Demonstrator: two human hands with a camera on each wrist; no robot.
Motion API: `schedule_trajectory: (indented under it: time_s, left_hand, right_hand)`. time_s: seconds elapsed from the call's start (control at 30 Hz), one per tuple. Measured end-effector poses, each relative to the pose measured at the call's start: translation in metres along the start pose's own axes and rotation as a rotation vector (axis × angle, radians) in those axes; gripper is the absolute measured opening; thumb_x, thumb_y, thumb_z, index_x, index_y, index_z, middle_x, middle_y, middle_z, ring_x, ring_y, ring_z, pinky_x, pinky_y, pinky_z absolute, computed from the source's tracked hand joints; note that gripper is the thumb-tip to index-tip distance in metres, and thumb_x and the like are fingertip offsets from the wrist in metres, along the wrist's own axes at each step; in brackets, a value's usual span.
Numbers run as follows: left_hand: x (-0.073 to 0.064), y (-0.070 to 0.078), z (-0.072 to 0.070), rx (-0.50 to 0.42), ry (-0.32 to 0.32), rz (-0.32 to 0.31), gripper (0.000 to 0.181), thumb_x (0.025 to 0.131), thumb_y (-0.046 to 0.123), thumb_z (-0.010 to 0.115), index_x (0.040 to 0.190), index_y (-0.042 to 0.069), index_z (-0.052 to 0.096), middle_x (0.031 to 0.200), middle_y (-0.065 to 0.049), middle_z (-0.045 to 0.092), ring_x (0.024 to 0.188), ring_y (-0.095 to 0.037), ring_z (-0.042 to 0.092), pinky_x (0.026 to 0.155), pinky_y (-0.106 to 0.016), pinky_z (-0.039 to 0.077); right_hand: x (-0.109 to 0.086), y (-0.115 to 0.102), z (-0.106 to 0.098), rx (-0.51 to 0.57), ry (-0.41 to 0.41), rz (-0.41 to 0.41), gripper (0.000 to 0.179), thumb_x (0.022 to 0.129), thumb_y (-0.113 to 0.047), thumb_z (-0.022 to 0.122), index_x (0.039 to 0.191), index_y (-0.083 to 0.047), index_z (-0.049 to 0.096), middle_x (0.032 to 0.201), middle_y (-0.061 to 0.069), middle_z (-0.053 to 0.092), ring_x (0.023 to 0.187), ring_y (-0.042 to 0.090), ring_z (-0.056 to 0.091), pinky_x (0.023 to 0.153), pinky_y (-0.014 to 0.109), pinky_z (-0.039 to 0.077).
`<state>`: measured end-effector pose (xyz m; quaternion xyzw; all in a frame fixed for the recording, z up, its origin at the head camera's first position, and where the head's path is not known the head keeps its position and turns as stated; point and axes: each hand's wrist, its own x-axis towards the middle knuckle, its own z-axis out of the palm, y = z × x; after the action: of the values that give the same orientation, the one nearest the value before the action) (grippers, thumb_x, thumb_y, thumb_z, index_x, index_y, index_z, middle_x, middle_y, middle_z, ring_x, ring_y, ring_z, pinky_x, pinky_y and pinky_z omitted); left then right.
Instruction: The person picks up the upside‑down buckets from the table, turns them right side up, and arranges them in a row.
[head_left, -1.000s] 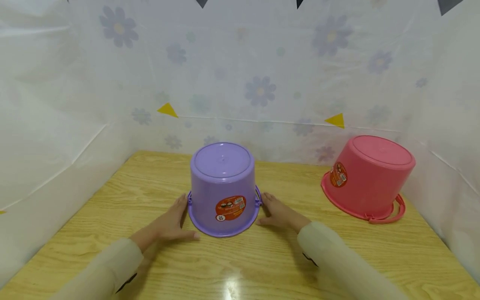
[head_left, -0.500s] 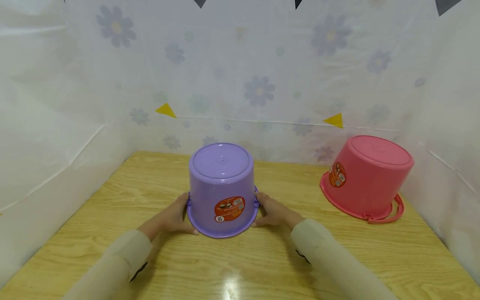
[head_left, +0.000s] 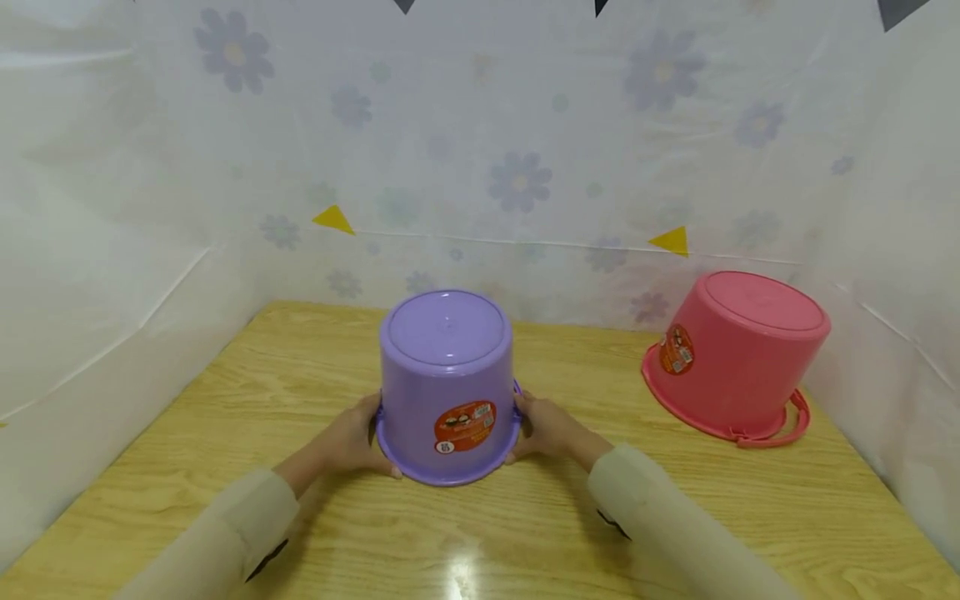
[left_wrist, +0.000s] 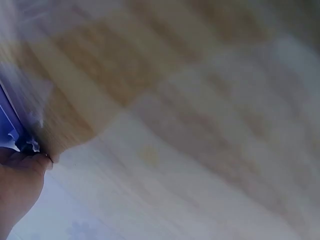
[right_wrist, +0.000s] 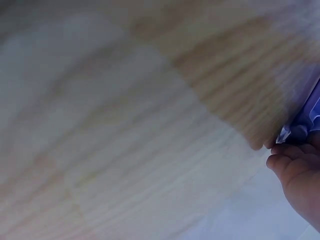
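An upside-down purple bucket (head_left: 447, 383) with a red oval label stands between both hands near the middle of the wooden table (head_left: 300, 350). The left hand (head_left: 347, 437) holds its rim from the left, thumb at the front and fingers round the side. From the right, the right hand (head_left: 552, 429) grips the opposite side of the rim, beside the handle joint. In the left wrist view, the left hand (left_wrist: 22, 182) is at the bucket's edge with fingers bent. The right wrist view has the right hand (right_wrist: 300, 172) against the purple rim. Some fingertips are hidden behind the bucket.
A pink bucket (head_left: 742, 350), also upside down, sits at the table's right side with its handle (head_left: 795, 429) sticking out. White flower-patterned sheeting (head_left: 465, 167) encloses the back and sides, carrying yellow triangles (head_left: 670, 241).
Both hands have closed in from beside the bucket onto its rim. The purple bucket has shifted slightly toward the person. The pink bucket has stayed put.
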<state>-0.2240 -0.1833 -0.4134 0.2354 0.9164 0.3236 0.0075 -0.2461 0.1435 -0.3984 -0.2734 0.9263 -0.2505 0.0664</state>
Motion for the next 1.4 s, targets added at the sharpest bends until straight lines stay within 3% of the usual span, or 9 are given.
schedule_trajectory:
  time_s: [0.2,0.5,0.7,1.03,1.13,1.17,1.23,1.3,1.4]
  left_hand:
    - [-0.007,0.006,0.003,0.041,0.012,-0.01,0.127,0.048,0.048,0.088,0.14,-0.012,0.025,0.139,-0.032,0.038,0.125,-0.043,0.043,0.105,-0.051,0.036]
    - [-0.01,0.011,0.005,0.07,0.018,-0.003,0.128,0.047,0.054,0.085,0.138,-0.014,0.028,0.14,-0.033,0.037,0.128,-0.043,0.041,0.107,-0.05,0.034]
    - [-0.01,0.01,0.003,0.078,0.015,-0.004,0.129,0.046,0.059,0.083,0.138,-0.014,0.028,0.14,-0.031,0.037,0.128,-0.042,0.041,0.107,-0.049,0.034]
    - [-0.01,0.013,-0.013,0.032,0.031,0.023,0.123,0.054,0.047,0.084,0.143,-0.01,0.02,0.137,-0.032,0.039,0.123,-0.04,0.047,0.102,-0.049,0.04]
    - [-0.009,0.015,-0.018,0.015,0.034,-0.015,0.119,0.059,0.045,0.083,0.143,-0.008,0.018,0.131,-0.035,0.045,0.11,-0.04,0.057,0.094,-0.049,0.048]
    - [-0.009,0.015,-0.02,0.006,0.04,-0.03,0.117,0.06,0.044,0.082,0.143,-0.007,0.019,0.128,-0.034,0.049,0.096,-0.036,0.062,0.085,-0.047,0.052]
    - [-0.009,0.016,-0.023,-0.037,0.059,-0.061,0.11,0.064,0.043,0.081,0.143,-0.007,0.023,0.129,-0.034,0.048,0.095,-0.036,0.061,0.083,-0.047,0.052]
    - [-0.008,0.016,-0.026,-0.091,0.091,-0.07,0.104,0.068,0.045,0.078,0.142,-0.007,0.026,0.135,-0.033,0.042,0.114,-0.043,0.053,0.091,-0.05,0.049]
    - [-0.006,0.019,-0.028,-0.16,0.137,-0.095,0.104,0.072,0.06,0.067,0.14,-0.007,0.029,0.123,-0.031,0.054,0.108,-0.038,0.056,0.087,-0.044,0.052]
  right_hand:
    - [-0.008,0.0,0.001,-0.046,0.029,-0.038,0.102,0.06,-0.04,0.083,0.137,0.007,0.038,0.136,0.029,0.044,0.119,0.038,0.052,0.102,0.046,0.042]
    - [-0.013,-0.003,0.0,-0.094,-0.016,-0.038,0.109,0.058,-0.041,0.084,0.138,0.01,0.031,0.137,0.037,0.033,0.125,0.046,0.042,0.104,0.048,0.039]
    - [-0.015,-0.003,-0.001,-0.098,0.004,-0.053,0.104,0.058,-0.043,0.083,0.135,0.011,0.038,0.134,0.037,0.037,0.122,0.044,0.046,0.101,0.046,0.042]
    - [-0.018,-0.006,-0.014,0.018,0.038,-0.098,0.112,0.062,-0.043,0.078,0.143,0.004,0.017,0.143,0.026,0.03,0.126,0.036,0.045,0.105,0.044,0.038]
    - [-0.019,-0.008,-0.019,0.064,0.059,-0.098,0.104,0.066,-0.041,0.076,0.14,0.009,0.024,0.141,0.029,0.031,0.123,0.038,0.047,0.103,0.045,0.04]
    - [-0.02,-0.009,-0.02,0.087,0.067,-0.091,0.1,0.067,-0.04,0.076,0.139,0.01,0.026,0.14,0.03,0.031,0.124,0.039,0.045,0.103,0.046,0.039]
    - [-0.021,-0.011,-0.023,0.135,0.089,-0.076,0.093,0.071,-0.037,0.075,0.136,0.012,0.03,0.139,0.031,0.032,0.126,0.04,0.043,0.103,0.047,0.039]
    - [-0.021,-0.013,-0.025,0.174,0.126,-0.071,0.087,0.075,-0.035,0.074,0.135,0.012,0.033,0.14,0.031,0.032,0.129,0.041,0.038,0.104,0.049,0.038]
    - [-0.021,-0.016,-0.027,0.207,0.199,-0.075,0.08,0.08,-0.036,0.069,0.134,0.013,0.035,0.14,0.032,0.032,0.129,0.042,0.037,0.103,0.051,0.037]
